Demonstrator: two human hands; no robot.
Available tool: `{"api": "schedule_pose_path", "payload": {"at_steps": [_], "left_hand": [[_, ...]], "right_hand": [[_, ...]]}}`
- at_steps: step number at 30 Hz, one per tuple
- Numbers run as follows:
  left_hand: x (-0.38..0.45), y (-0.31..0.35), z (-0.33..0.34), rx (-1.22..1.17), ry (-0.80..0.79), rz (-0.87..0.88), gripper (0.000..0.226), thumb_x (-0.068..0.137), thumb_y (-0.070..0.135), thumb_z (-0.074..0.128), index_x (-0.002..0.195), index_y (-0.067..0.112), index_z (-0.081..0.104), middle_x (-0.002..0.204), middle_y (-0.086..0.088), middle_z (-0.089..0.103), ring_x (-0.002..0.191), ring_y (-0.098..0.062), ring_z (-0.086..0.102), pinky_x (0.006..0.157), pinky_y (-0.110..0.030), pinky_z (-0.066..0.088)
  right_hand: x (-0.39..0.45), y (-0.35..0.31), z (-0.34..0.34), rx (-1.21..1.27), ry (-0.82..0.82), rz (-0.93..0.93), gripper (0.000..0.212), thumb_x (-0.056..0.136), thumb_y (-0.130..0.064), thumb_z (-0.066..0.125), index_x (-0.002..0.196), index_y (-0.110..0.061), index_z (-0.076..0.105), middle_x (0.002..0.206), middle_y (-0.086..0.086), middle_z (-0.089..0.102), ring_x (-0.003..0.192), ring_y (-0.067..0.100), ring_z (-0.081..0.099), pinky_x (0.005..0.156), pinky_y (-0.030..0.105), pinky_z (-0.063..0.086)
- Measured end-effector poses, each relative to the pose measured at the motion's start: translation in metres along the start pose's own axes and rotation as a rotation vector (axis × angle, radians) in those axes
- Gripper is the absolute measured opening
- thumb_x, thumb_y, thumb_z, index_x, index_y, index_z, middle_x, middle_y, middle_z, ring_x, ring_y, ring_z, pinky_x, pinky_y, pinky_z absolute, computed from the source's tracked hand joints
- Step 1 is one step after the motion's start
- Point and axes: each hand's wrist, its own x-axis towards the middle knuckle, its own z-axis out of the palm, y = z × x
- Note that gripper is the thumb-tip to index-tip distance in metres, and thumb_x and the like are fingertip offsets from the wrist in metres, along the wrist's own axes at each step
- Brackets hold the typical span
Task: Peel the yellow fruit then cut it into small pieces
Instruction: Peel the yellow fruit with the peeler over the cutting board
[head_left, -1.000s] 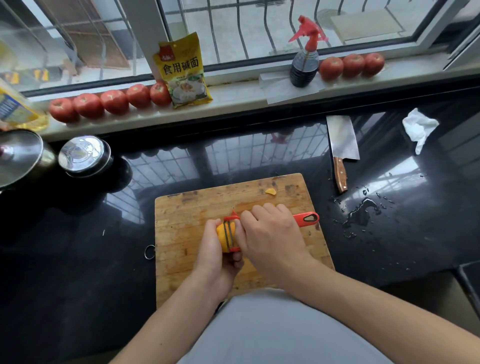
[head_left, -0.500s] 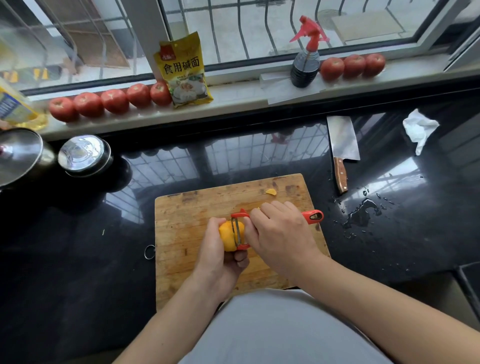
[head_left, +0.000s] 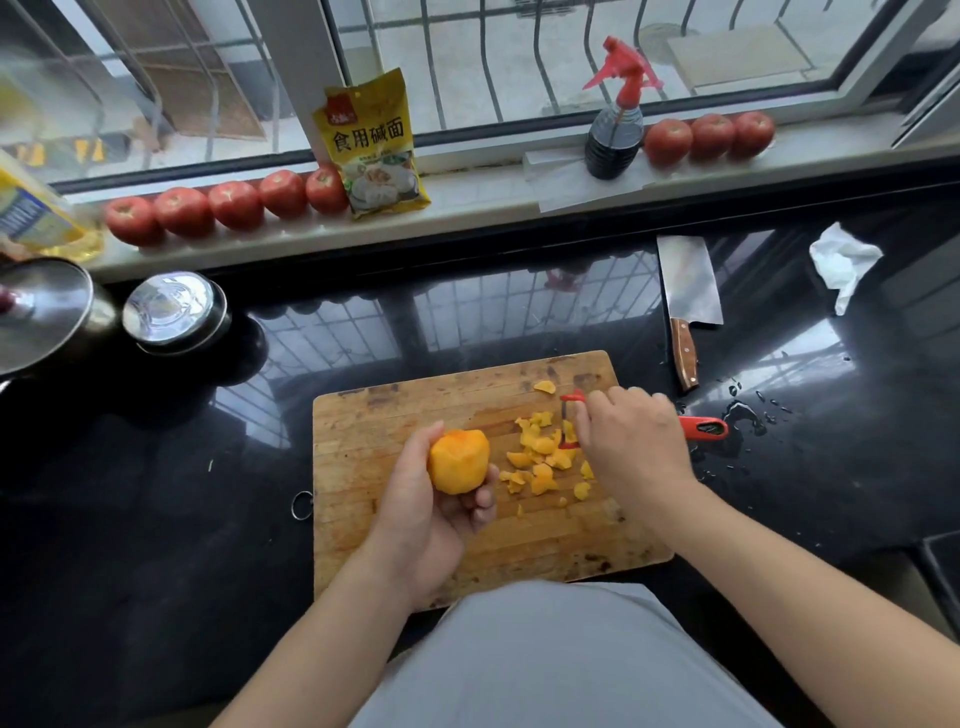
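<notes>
Left hand (head_left: 426, 512): grip closed around the yellow fruit (head_left: 459, 461), holding it above the left-centre part of the cutting board (head_left: 405, 415).
Yellow fruit: mostly peeled, orange-yellow flesh showing, cupped between thumb and fingers of the left hand.
Right hand (head_left: 631, 441): grip closed around the red peeler (head_left: 704, 428), over the right part of the board, well apart from the fruit.
Red peeler: its head pokes out on the left of the right hand and its handle end on the right, past the board's right edge.
Peel scraps (head_left: 543, 460): a loose pile of yellow pieces on the board, between the two hands; one scrap lies alone nearer the far edge.
Cutting board: wooden, on the black table (head_left: 156, 493), in front of the person.
Cleaver (head_left: 688, 291): flat on the table, far right of the board, wooden handle toward the near side.
Water drops (head_left: 743, 413): on the table just right of the board.
Crumpled tissue (head_left: 844, 262): on the table at far right.
Windowsill (head_left: 493, 200): carries rows of tomatoes (head_left: 228, 205), a yellow packet (head_left: 374, 148) and a spray bottle (head_left: 615, 119).
</notes>
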Motion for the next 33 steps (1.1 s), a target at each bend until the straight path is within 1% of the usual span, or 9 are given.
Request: {"api": "schedule_pose_path", "payload": {"at_steps": [3, 6, 10, 13, 16, 18, 21, 25, 33], "left_hand": [[0.001, -0.001, -0.006, -0.018, -0.06, -0.089, 0.049, 0.102, 0.047, 0.055, 0.123, 0.004, 0.057, 0.096, -0.022, 0.07, 0.06, -0.021, 0.058, 0.047, -0.026, 0.048], [0.004, -0.006, -0.013, 0.02, -0.085, -0.127, 0.05, 0.101, 0.047, 0.056, 0.129, 0.004, 0.056, 0.102, -0.023, 0.069, 0.063, -0.022, 0.06, 0.049, -0.027, 0.05], [0.003, -0.011, -0.018, 0.144, -0.14, -0.079, 0.052, 0.091, 0.036, 0.069, 0.13, 0.005, 0.054, 0.105, -0.019, 0.07, 0.067, -0.022, 0.062, 0.052, -0.026, 0.051], [0.002, -0.01, -0.022, 0.197, -0.202, -0.01, 0.055, 0.085, 0.023, 0.073, 0.132, 0.01, 0.048, 0.11, -0.022, 0.071, 0.076, -0.026, 0.066, 0.058, -0.028, 0.053], [0.002, -0.008, -0.024, 0.18, -0.228, 0.021, 0.052, 0.085, 0.019, 0.066, 0.132, 0.011, 0.048, 0.113, -0.024, 0.07, 0.076, -0.027, 0.067, 0.059, -0.029, 0.053], [0.002, -0.007, -0.025, 0.2, -0.238, 0.036, 0.05, 0.083, 0.017, 0.066, 0.13, 0.009, 0.052, 0.107, -0.02, 0.068, 0.073, -0.026, 0.065, 0.058, -0.029, 0.053], [0.002, -0.006, -0.024, 0.251, -0.287, 0.071, 0.051, 0.082, 0.015, 0.062, 0.132, 0.014, 0.058, 0.096, -0.018, 0.066, 0.07, -0.028, 0.062, 0.057, -0.031, 0.052], [0.002, -0.006, -0.023, 0.269, -0.337, 0.128, 0.052, 0.072, 0.009, 0.066, 0.121, 0.028, 0.068, 0.097, -0.016, 0.069, 0.07, -0.03, 0.06, 0.057, -0.033, 0.051], [0.002, -0.012, -0.025, 0.274, -0.312, 0.172, 0.065, 0.075, 0.027, 0.074, 0.136, 0.016, 0.055, 0.091, -0.011, 0.066, 0.065, -0.022, 0.057, 0.055, -0.029, 0.048]], "right_hand": [[0.002, 0.01, 0.009, -0.096, -0.17, -0.052, 0.041, 0.107, -0.038, 0.029, 0.089, -0.023, 0.062, 0.08, -0.004, 0.06, 0.071, 0.021, 0.052, 0.066, 0.037, 0.034], [0.001, 0.008, 0.011, -0.082, -0.15, -0.069, 0.041, 0.108, -0.039, 0.031, 0.091, -0.022, 0.064, 0.087, -0.001, 0.066, 0.078, 0.023, 0.056, 0.07, 0.038, 0.032], [0.0, 0.002, 0.013, -0.168, -0.344, -0.02, 0.021, 0.103, -0.034, 0.047, 0.1, -0.025, 0.065, 0.093, -0.002, 0.065, 0.084, 0.02, 0.055, 0.072, 0.037, 0.03], [-0.005, -0.002, 0.006, -0.111, -0.194, -0.053, 0.03, 0.105, -0.038, 0.041, 0.086, -0.024, 0.061, 0.083, -0.003, 0.063, 0.072, 0.019, 0.048, 0.068, 0.036, 0.032], [-0.012, -0.012, -0.011, 0.157, 0.089, -0.243, 0.04, 0.106, -0.036, 0.037, 0.071, -0.024, 0.051, 0.068, -0.008, 0.052, 0.063, 0.018, 0.041, 0.064, 0.035, 0.03], [-0.014, -0.021, -0.026, 0.293, 0.192, -0.387, 0.039, 0.106, -0.034, 0.039, 0.07, -0.022, 0.048, 0.067, -0.007, 0.046, 0.063, 0.018, 0.038, 0.065, 0.034, 0.029], [-0.017, -0.038, -0.038, 0.314, 0.218, -0.459, 0.038, 0.105, -0.033, 0.039, 0.072, -0.019, 0.051, 0.069, -0.002, 0.051, 0.066, 0.02, 0.04, 0.066, 0.036, 0.033], [-0.015, -0.045, -0.046, 0.295, 0.223, -0.434, 0.037, 0.105, -0.032, 0.042, 0.072, -0.018, 0.053, 0.069, -0.001, 0.054, 0.067, 0.02, 0.042, 0.066, 0.038, 0.037], [-0.015, -0.043, -0.046, 0.271, 0.258, -0.461, 0.038, 0.106, -0.032, 0.039, 0.073, -0.019, 0.053, 0.069, -0.002, 0.052, 0.066, 0.02, 0.042, 0.065, 0.037, 0.035]]}}
